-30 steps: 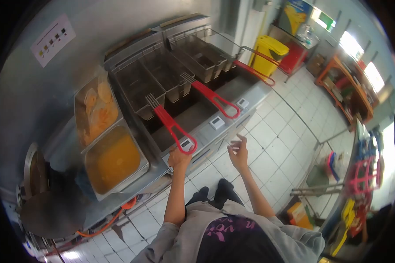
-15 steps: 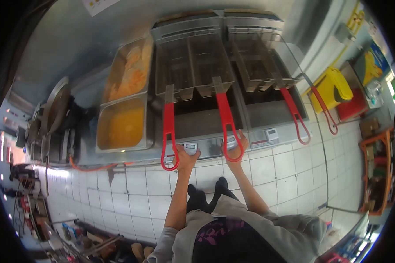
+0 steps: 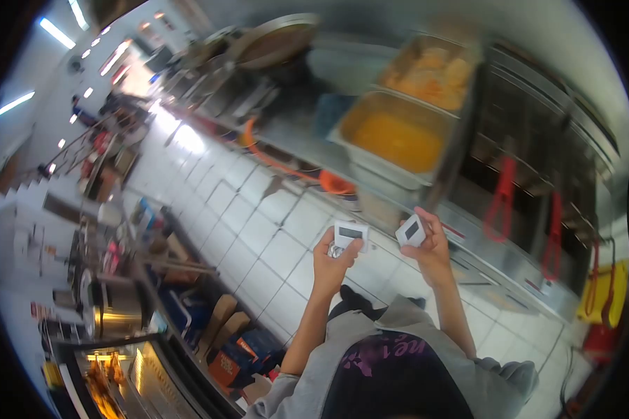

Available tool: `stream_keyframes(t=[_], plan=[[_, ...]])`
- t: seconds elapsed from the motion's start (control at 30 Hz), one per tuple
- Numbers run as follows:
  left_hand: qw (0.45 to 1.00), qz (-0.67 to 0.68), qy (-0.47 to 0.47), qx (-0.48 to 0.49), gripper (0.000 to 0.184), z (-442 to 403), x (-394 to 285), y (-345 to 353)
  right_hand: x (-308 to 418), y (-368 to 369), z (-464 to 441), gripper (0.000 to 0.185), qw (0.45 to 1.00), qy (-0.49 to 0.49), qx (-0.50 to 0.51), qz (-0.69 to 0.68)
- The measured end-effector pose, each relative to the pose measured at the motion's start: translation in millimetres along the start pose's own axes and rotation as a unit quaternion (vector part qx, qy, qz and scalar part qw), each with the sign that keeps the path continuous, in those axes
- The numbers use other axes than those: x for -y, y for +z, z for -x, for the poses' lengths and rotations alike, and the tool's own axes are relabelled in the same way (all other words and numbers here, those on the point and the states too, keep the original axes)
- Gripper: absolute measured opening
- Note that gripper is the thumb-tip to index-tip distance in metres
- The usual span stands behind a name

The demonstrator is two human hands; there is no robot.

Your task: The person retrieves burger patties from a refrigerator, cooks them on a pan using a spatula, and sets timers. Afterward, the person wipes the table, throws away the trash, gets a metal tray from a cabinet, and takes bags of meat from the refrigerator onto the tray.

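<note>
My left hand [image 3: 330, 269] grips a small white digital timer [image 3: 349, 225], its grey display facing up and my thumb pressed on its front. A second white digital timer [image 3: 405, 236] sits tilted between the thumb and fingers of my right hand [image 3: 435, 253]. Both timers are held in the air in front of my apron, apart from each other. Beyond my right hand is the front panel of the fryer [image 3: 482, 253]; red basket handles [image 3: 502, 202] hang over it. The digits on both displays are too blurred to read.
A metal pan of yellow liquid [image 3: 398, 140] and a pan of breaded pieces [image 3: 433, 73] stand on the counter. An orange hose [image 3: 279, 166] runs along its edge. At lower left are a lit cabinet with roasted food [image 3: 108, 380] and several boxes. White floor tiles [image 3: 258, 244] lie between.
Both hands have come away from the fryer's front panel with a timer in each. My view has turned left, bringing the long counter and the lit food cabinet into sight.
</note>
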State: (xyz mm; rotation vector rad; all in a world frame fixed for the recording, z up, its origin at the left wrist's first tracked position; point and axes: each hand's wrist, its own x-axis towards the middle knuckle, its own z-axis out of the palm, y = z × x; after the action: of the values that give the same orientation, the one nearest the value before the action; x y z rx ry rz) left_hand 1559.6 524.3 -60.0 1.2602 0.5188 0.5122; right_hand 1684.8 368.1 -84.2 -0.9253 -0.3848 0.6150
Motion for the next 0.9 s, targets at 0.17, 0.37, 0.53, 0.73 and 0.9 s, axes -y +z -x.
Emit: stream_keyframes(t=[0.17, 0.37, 0.53, 0.73, 0.9], plan=[[0.989, 0.058, 0.066, -0.115, 0.027, 11, -50, -113, -46, 130, -52, 0.070, 0.993, 0.090, 0.077, -0.022], [0.957, -0.012, 0.140, -0.253, 0.030, 13, -76, -233, -109, 252, -104, 0.065, 0.971, 0.137, 0.189, -0.049], [0.932, -0.005, 0.143, -0.334, 0.027, -19, -95, -306, -161, 326, -159, 0.059, 0.950, 0.205, 0.230, -0.049], [0.891, -0.008, 0.163, -0.424, 0.030, -90, -111, -416, -240, 419, -260, 0.058, 0.921, 0.211, 0.324, -0.055], [0.829, 0.010, 0.165, -0.535, 0.031, -134, -139, -514, -303, 528, -354, 0.059, 0.891, 0.211, 0.398, -0.063]])
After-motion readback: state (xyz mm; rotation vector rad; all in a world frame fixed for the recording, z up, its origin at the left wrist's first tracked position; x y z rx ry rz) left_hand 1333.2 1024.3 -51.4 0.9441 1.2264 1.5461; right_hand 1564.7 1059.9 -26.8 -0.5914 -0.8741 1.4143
